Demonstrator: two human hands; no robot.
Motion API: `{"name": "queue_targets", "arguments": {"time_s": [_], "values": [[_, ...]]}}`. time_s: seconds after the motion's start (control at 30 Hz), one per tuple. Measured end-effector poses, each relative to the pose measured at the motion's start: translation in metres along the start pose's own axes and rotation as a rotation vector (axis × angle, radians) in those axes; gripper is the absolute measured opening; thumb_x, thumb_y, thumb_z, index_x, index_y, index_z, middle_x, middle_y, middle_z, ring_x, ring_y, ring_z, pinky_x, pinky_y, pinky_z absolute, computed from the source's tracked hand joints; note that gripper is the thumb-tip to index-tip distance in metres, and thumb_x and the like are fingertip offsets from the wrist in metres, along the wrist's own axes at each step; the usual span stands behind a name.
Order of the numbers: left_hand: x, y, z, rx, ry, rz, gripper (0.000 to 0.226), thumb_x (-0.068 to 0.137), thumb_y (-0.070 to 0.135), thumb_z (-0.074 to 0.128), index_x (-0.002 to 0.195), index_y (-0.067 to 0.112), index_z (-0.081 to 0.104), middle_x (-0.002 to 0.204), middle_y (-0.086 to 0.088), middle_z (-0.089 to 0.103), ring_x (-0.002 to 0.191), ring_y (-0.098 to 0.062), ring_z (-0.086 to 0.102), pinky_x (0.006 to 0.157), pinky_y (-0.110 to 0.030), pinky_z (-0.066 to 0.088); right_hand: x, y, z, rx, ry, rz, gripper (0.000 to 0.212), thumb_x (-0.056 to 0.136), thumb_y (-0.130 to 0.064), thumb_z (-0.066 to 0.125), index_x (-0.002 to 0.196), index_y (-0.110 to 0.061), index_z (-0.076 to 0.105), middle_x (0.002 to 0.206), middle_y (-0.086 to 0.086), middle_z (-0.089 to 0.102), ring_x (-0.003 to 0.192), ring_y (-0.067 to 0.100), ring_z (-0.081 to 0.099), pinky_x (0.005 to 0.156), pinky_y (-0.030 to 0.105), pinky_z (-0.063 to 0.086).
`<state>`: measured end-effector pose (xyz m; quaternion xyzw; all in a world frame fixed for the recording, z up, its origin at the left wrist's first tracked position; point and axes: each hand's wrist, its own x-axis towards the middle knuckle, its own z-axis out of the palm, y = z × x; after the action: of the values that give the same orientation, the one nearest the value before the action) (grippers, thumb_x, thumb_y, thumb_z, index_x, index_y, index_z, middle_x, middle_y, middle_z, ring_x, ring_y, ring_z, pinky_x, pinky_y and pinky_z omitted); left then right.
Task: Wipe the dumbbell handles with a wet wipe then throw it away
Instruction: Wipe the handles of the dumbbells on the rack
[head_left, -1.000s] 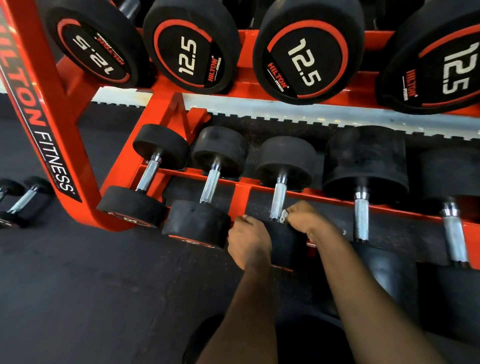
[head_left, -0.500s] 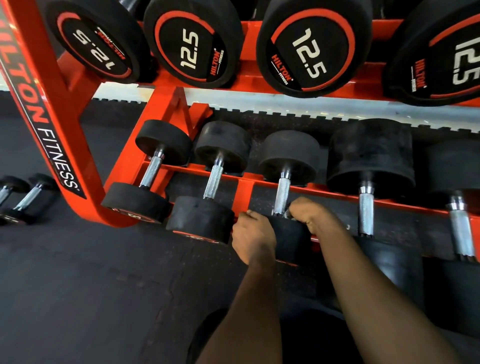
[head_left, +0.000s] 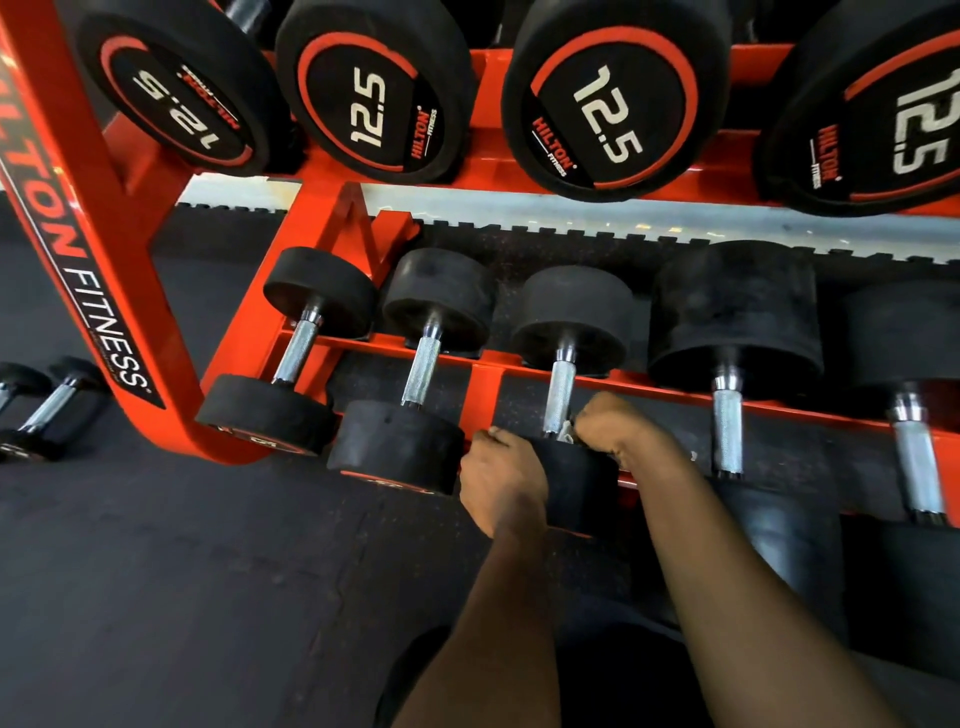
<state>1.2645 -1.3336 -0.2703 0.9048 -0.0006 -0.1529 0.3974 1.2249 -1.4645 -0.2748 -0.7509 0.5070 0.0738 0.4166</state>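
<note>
The right hand (head_left: 618, 428) curls round the wet wipe (head_left: 567, 430) (only a white scrap shows) at the near end of the third dumbbell's handle (head_left: 559, 392); the left hand (head_left: 501, 480) grips its front head (head_left: 579, 486). The wipe seems limp and light, the knurled steel rough, so wrap it fully round

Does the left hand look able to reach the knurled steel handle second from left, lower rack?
Probably yes: the left hand grips the neighbouring black rubber dumbbell head, and that knurled steel handle lies uncovered.

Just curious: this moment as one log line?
right hand: holds wipe at third handle | left hand: grips its front head
</note>
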Motion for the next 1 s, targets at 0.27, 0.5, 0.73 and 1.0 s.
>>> {"name": "queue_targets", "arguments": {"time_s": [0.27, 0.5, 0.73, 1.0], "values": [[0.0, -0.001, -0.001, 0.004, -0.004, 0.01, 0.042, 0.104, 0.034, 0.033, 0.112, 0.011, 0.067, 0.115, -0.017, 0.068, 0.107, -0.037, 0.063, 0.093, -0.043, 0.047, -0.001, -0.002, -0.001, -0.042, -0.006, -0.032, 0.009, 0.079, -0.007, 0.061, 0.087, -0.005, 0.066, 0.085, 0.012, 0.067, 0.066, 0.021, 0.059, 0.052, 0.024, 0.04], [0.001, -0.001, 0.0, 0.016, -0.01, 0.009, 0.042, 0.104, 0.035, 0.033, 0.11, 0.012, 0.067, 0.114, -0.016, 0.069, 0.106, -0.035, 0.064, 0.093, -0.043, 0.048, -0.001, -0.017, -0.028, -0.283, 0.297, -0.637, 0.026, 0.083, -0.004, 0.064, 0.094, -0.023, 0.078, 0.095, 0.003, 0.075, 0.089, 0.02, 0.069, 0.081, 0.031, 0.055], [0.001, 0.0, 0.0, 0.03, -0.01, 0.005, 0.041, 0.104, 0.034, 0.034, 0.113, 0.011, 0.067, 0.115, -0.017, 0.068, 0.108, -0.038, 0.063, 0.092, -0.043, 0.046, 0.03, 0.016, -0.027, -0.682, -0.07, -1.24, 0.046, 0.072, 0.001, 0.055, 0.111, -0.015, 0.075, 0.12, 0.0, 0.07, 0.12, 0.014, 0.06, 0.11, 0.034, 0.041], [0.001, 0.001, 0.0, 0.032, -0.002, -0.001, 0.041, 0.104, 0.033, 0.035, 0.114, 0.011, 0.068, 0.115, -0.017, 0.069, 0.109, -0.037, 0.063, 0.093, -0.043, 0.046, 0.048, 0.012, -0.023, -0.727, -0.004, -1.316, 0.036, 0.08, 0.0, 0.064, 0.112, -0.015, 0.074, 0.119, 0.0, 0.071, 0.118, 0.015, 0.062, 0.104, 0.04, 0.048]]}}
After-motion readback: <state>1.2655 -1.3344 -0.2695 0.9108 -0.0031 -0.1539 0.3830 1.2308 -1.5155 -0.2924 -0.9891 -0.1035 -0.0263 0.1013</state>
